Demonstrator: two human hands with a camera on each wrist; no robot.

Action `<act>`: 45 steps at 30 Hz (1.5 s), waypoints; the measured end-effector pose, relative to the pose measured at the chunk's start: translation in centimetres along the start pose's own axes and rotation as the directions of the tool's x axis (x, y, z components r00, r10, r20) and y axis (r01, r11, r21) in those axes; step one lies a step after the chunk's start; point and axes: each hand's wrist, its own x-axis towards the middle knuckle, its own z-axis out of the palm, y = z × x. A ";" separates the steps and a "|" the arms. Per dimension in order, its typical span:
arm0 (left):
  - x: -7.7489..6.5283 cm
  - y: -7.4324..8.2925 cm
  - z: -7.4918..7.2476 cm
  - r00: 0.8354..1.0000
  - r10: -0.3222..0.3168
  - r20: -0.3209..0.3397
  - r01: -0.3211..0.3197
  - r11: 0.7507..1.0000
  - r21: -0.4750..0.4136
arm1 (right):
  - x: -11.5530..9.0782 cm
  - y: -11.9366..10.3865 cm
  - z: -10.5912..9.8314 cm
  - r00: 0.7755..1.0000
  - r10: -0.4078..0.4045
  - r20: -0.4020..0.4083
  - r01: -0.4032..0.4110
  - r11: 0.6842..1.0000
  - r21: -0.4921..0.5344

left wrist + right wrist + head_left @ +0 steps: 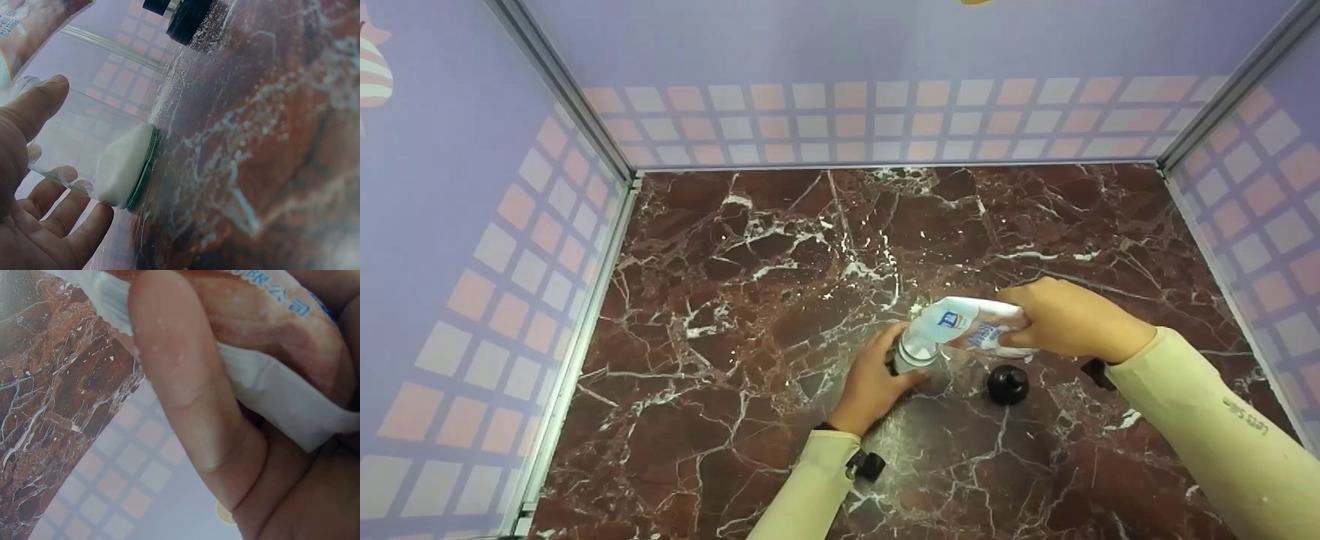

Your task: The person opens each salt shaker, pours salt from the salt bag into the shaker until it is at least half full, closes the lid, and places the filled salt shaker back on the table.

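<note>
A clear glass jar (916, 354) stands on the marble-patterned table, and my left hand (874, 382) holds it round its side. In the left wrist view, white powder or fine grains (121, 166) lie heaped in the bottom of the jar. My right hand (1065, 319) grips a soft white bag (960, 324) with blue print. The bag is tilted leftward, its end over the jar's mouth. Thumb and fingers squeeze the bag (270, 391) in the right wrist view. Right of the jar sits a round black lid (1008, 385), apart from both hands.
White specks (877, 255) seem scattered over the dark red table (690, 420), hard to tell from its pale veins. Purple panels with pink and white squares (847, 120) wall in the back, left and right sides. A metal-edged strip (577, 360) runs along the left.
</note>
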 end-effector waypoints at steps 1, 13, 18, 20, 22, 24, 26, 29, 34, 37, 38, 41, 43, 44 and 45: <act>0.0 0.0 0.0 1.000 0.000 0.000 0.000 1.000 0.000 | 0.0 0.0 0.0 1.000 0.001 0.002 -0.001 1.000 0.001; 0.0 0.1 0.0 1.000 0.008 -0.003 -0.008 1.000 0.007 | 0.1 -0.1 -0.2 1.000 -0.009 -0.010 0.009 1.000 -0.001; -0.1 0.2 0.0 1.000 -0.014 -0.001 0.014 1.000 0.021 | 0.2 -0.1 -0.2 1.000 -0.013 -0.009 0.013 1.000 0.005; -0.2 0.2 0.0 1.000 -0.031 0.003 0.031 0.999 0.025 | 0.3 -0.2 -0.3 1.000 -0.013 -0.005 0.013 1.000 0.008; -0.2 0.3 -0.1 0.999 -0.042 0.005 0.042 0.999 0.027 | 0.3 -0.2 -0.3 1.000 -0.016 -0.007 0.016 1.000 0.010; -0.2 0.3 -0.1 0.999 -0.042 0.004 0.042 0.999 0.023 | 0.4 -0.2 -0.4 1.000 -0.018 -0.010 0.018 1.000 0.010; -0.1 0.2 -0.1 0.999 -0.043 0.003 0.043 0.999 0.024 | 0.4 -0.2 -0.4 1.000 -0.017 -0.009 0.017 1.000 0.010; -0.1 0.2 0.0 0.999 -0.043 0.002 0.043 0.999 0.026 | 0.5 -0.2 -0.4 1.000 -0.018 -0.004 0.018 1.000 0.007; -0.1 0.2 -0.1 0.999 -0.044 0.002 0.044 0.998 0.037 | 0.5 -0.2 -0.5 1.000 -0.008 0.008 0.008 1.000 0.007; -0.1 0.2 -0.1 0.999 -0.048 0.004 0.048 0.998 0.044 | 0.5 -0.2 -0.6 1.000 -0.003 0.012 0.003 1.000 0.009; -0.1 0.2 -0.1 0.999 -0.050 0.004 0.049 0.998 0.045 | 0.4 -0.2 -0.6 1.000 0.000 0.015 0.000 1.000 0.011; -0.1 0.2 0.0 0.998 -0.055 0.007 0.054 0.997 0.048 | 0.4 -0.3 -0.7 1.000 0.003 0.018 -0.003 1.000 0.021; -0.1 0.2 0.0 0.998 -0.057 0.008 0.057 0.997 0.050 | 0.4 -0.3 -0.7 1.000 0.007 0.020 -0.008 1.000 0.027; -0.1 0.2 0.0 0.998 -0.056 0.008 0.056 0.997 0.051 | 0.4 -0.3 -0.7 1.000 0.008 0.019 -0.009 1.000 0.030; -0.1 0.2 -0.1 0.999 -0.050 0.010 0.050 0.998 0.050 | 0.4 -0.3 -0.7 1.000 0.007 0.018 -0.007 0.999 0.032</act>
